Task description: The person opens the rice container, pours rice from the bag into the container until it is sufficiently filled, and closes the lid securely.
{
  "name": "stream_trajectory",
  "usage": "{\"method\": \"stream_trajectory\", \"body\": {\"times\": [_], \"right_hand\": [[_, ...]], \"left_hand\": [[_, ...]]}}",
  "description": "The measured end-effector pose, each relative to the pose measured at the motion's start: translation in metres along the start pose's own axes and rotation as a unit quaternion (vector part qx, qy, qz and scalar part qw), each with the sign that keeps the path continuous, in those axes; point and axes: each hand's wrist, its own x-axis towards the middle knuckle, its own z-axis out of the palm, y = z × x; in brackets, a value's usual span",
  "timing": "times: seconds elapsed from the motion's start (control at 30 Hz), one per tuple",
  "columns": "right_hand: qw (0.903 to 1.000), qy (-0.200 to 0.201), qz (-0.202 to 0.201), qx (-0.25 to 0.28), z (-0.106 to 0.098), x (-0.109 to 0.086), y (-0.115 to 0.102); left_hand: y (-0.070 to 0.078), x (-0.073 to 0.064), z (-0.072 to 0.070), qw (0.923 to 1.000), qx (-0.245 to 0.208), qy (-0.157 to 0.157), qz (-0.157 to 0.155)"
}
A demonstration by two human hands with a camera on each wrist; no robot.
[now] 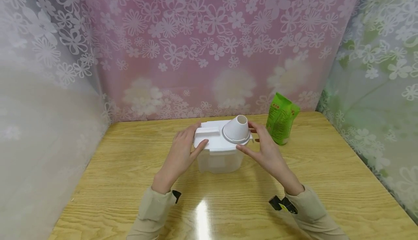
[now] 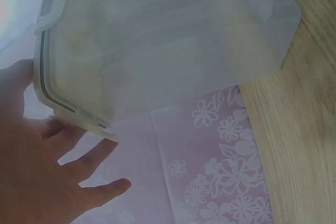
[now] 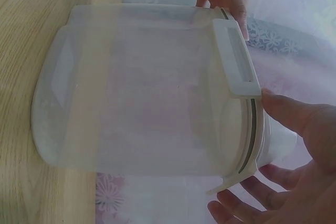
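A clear plastic storage container (image 1: 219, 162) stands upright on the table, with a white lid (image 1: 213, 144) on top. The lid bears a raised handle and a white cone-shaped spout (image 1: 236, 128). My left hand (image 1: 180, 149) grips the lid's left end, thumb on top; its little finger sticks out free in the left wrist view. At the right end my right hand (image 1: 266, 153) holds the lid, thumb at the front edge and fingers beyond the spout. A side latch (image 3: 226, 183) juts outward beside the right fingers, and another latch (image 2: 94, 129) flares out by the left fingers. The front latch (image 3: 237, 59) lies against the wall.
Behind the right hand a green bag (image 1: 281, 120) with printing stands upright on the wooden table (image 1: 124, 182). Flowered curtains (image 1: 209, 51) enclose the table at the back and on both sides.
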Motion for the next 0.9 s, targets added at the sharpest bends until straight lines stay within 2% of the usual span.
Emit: {"method": "stream_trajectory", "body": {"times": [0.33,0.6,0.9], "right_hand": [[0.9983,-0.034,0.014,0.045,-0.002,0.005,0.004],[0.9938,-0.058,0.031,0.09,-0.001,0.01,0.005],[0.9899,-0.065,0.027,0.123,0.0,0.014,0.005]], "left_hand": [[0.0,-0.005,0.0,0.9994,0.023,0.015,0.023],[0.0,-0.011,0.001,0.9995,0.016,0.013,0.022],[0.0,-0.017,0.002,0.9992,0.021,0.019,0.027]]}}
